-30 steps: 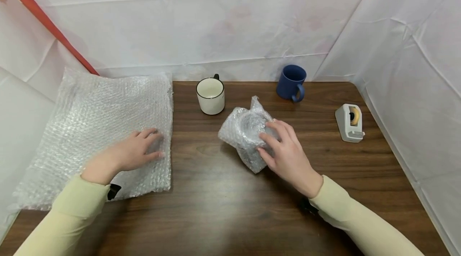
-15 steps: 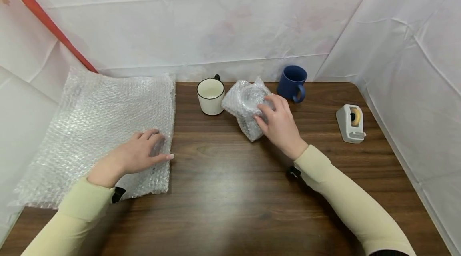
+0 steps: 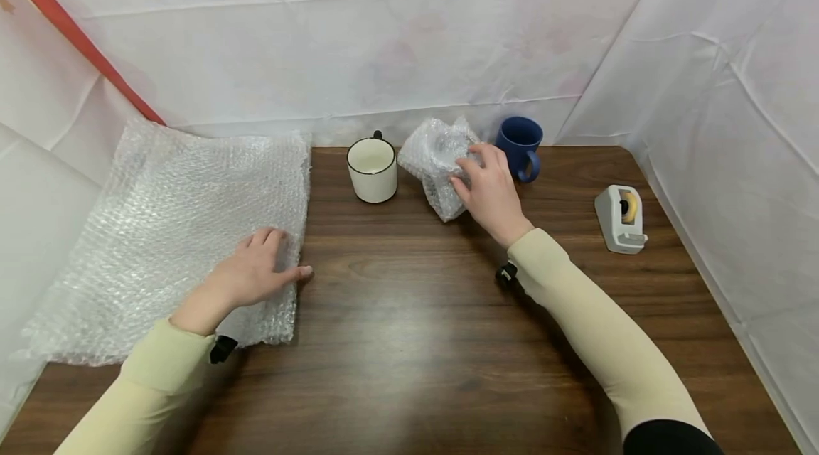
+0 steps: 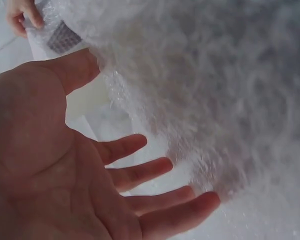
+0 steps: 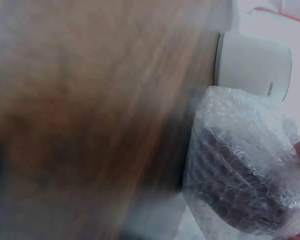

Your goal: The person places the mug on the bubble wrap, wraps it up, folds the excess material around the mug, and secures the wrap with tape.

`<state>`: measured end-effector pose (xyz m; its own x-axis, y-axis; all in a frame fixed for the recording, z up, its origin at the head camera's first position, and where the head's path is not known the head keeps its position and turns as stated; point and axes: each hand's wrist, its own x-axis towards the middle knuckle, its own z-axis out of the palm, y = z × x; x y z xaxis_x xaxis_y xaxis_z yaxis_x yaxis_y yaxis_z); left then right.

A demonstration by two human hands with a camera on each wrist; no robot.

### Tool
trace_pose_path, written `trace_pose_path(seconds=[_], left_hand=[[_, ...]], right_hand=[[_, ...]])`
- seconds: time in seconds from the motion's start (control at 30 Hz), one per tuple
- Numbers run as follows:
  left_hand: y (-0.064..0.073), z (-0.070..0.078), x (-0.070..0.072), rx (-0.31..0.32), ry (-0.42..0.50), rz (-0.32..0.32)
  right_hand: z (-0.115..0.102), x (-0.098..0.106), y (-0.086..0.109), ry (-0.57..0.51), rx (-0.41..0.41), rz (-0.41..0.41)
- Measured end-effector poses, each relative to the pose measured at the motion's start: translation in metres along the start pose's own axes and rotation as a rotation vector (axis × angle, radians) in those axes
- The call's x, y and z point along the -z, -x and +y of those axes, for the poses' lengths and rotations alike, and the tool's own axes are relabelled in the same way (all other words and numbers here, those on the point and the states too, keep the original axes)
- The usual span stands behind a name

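In the head view my right hand (image 3: 491,192) grips the right side of a bubble-wrapped bundle (image 3: 435,156). A round rim shows through its top, and a dark curved body shows inside the wrap (image 5: 230,175) in the right wrist view. The bundle sits between a cream mug with a black rim (image 3: 372,174) and a blue mug (image 3: 517,146). At the left, my left hand (image 3: 256,270) is over the right edge of a flat bubble wrap sheet (image 3: 185,192), fingers loosely spread. The left wrist view shows its palm and fingers (image 4: 175,215) beside the wrap.
A white tape dispenser (image 3: 622,220) with yellowish tape stands at the right of the brown wooden table (image 3: 397,355). White patterned sheeting (image 3: 358,50) hangs behind the table and along its right side. A red strip (image 3: 83,35) slants down at the upper left.
My right hand has carried the bubble-wrapped bundle toward the back of the table, between the two mugs. My left hand has shifted slightly rightward, its thumb now extending past the sheet's edge.
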<state>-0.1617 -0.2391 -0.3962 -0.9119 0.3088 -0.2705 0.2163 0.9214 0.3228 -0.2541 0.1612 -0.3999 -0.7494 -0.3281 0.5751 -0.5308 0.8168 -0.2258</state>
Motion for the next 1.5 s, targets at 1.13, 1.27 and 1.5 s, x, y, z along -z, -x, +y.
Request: trace_pose_path(seconds=[1.13,1.27,1.5], left_hand=[[0.033,0.000,0.045,-0.177,-0.032,0.583],[0.042,0.011,0.060,-0.242,-0.073,0.718],[0.045,0.049,0.073,-0.563,-0.156,0.902]], right_hand=[[0.014,0.067,0.078,-0.192,-0.169,-0.016],[0.026,0.075,0.099,-0.171,-0.217,-0.045],[0.038,0.084,0.118,-0.147,-0.278,-0.075]])
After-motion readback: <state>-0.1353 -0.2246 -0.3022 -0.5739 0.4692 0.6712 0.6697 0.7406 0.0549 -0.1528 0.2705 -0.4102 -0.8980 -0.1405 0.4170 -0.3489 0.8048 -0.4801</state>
